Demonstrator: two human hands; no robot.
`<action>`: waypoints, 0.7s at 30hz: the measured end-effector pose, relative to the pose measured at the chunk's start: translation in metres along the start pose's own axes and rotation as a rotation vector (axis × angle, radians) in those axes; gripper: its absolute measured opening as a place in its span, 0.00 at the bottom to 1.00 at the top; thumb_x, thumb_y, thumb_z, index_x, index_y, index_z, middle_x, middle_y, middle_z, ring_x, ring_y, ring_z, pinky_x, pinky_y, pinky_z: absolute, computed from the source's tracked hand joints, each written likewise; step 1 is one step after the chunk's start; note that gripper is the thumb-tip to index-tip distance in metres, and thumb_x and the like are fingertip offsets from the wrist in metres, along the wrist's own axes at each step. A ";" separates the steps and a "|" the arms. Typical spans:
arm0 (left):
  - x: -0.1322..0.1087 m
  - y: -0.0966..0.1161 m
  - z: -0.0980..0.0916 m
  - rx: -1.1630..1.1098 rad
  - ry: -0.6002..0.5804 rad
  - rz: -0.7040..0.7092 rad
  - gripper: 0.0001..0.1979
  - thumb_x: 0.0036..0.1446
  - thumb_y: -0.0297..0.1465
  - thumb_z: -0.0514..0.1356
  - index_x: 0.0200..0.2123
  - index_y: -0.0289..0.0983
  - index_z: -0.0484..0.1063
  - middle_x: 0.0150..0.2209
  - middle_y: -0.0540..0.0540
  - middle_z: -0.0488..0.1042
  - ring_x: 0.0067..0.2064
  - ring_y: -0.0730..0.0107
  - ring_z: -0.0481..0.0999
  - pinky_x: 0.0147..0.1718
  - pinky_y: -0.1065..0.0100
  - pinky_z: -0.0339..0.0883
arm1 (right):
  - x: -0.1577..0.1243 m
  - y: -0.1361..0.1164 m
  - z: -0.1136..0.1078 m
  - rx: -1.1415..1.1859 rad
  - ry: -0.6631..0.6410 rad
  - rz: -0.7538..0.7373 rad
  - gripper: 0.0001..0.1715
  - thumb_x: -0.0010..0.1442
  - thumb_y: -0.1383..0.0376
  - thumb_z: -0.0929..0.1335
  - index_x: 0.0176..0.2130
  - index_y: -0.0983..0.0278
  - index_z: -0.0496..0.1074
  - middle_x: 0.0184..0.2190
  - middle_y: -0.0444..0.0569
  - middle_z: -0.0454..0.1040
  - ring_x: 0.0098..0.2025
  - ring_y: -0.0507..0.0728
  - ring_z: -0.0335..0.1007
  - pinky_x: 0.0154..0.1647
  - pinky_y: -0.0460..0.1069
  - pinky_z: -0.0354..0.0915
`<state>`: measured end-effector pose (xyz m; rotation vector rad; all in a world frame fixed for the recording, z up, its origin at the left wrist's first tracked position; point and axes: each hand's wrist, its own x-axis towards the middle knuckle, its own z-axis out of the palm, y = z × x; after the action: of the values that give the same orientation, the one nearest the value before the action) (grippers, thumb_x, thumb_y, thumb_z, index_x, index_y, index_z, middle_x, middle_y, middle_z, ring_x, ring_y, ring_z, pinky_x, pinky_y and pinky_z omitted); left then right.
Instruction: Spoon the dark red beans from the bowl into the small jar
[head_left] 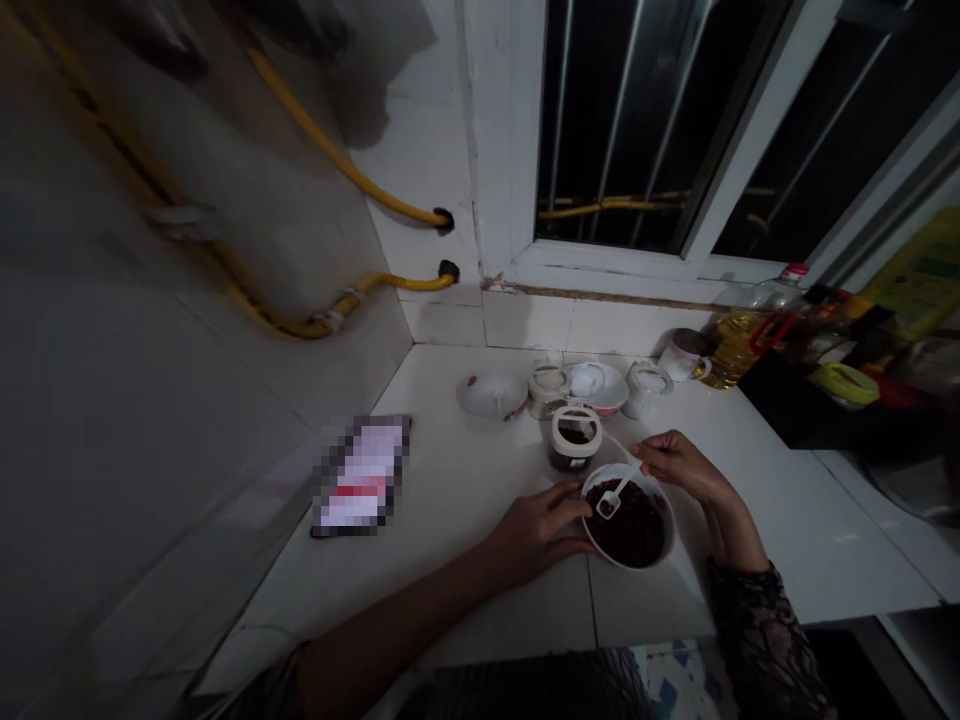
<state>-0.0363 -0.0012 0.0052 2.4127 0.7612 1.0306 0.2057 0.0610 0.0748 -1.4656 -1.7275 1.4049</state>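
Note:
A white bowl full of dark granular stuff sits on the white counter in front of me. My left hand rests against the bowl's left rim, fingers curled round it. My right hand pinches the handle of a small white spoon whose scoop lies in the dark contents. Just behind the bowl stands an open clear jar with dark contents and a white lid frame.
Further back stand a white bowl, two small lidded jars, a pink-rimmed dish, a mug and an oil bottle. A phone lies at left. Yellow gas hoses run along the wall.

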 end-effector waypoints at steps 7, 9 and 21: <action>-0.002 -0.002 0.001 0.019 0.014 0.005 0.17 0.60 0.43 0.57 0.46 0.37 0.68 0.51 0.37 0.70 0.52 0.61 0.73 0.47 0.65 0.71 | 0.014 -0.010 0.008 0.134 0.368 -0.116 0.31 0.45 0.40 0.68 0.17 0.64 0.63 0.10 0.36 0.50 0.13 0.45 0.39 0.14 0.45 0.38; -0.002 -0.002 0.001 0.016 0.016 0.009 0.17 0.61 0.43 0.56 0.46 0.37 0.68 0.52 0.37 0.70 0.53 0.61 0.73 0.47 0.65 0.71 | 0.016 -0.015 0.012 0.058 0.529 -0.207 0.31 0.48 0.40 0.66 0.18 0.64 0.65 0.11 0.38 0.52 0.14 0.46 0.42 0.15 0.45 0.42; 0.000 0.002 -0.001 0.015 0.015 0.001 0.17 0.61 0.43 0.56 0.45 0.37 0.68 0.51 0.37 0.70 0.52 0.61 0.74 0.46 0.65 0.71 | 0.008 -0.016 0.030 -0.759 0.613 -0.661 0.27 0.64 0.52 0.59 0.26 0.65 0.73 0.22 0.53 0.73 0.24 0.54 0.64 0.30 0.48 0.57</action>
<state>-0.0368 -0.0021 0.0070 2.4204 0.7753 1.0488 0.1706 0.0582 0.0758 -1.2462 -2.0894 -0.0714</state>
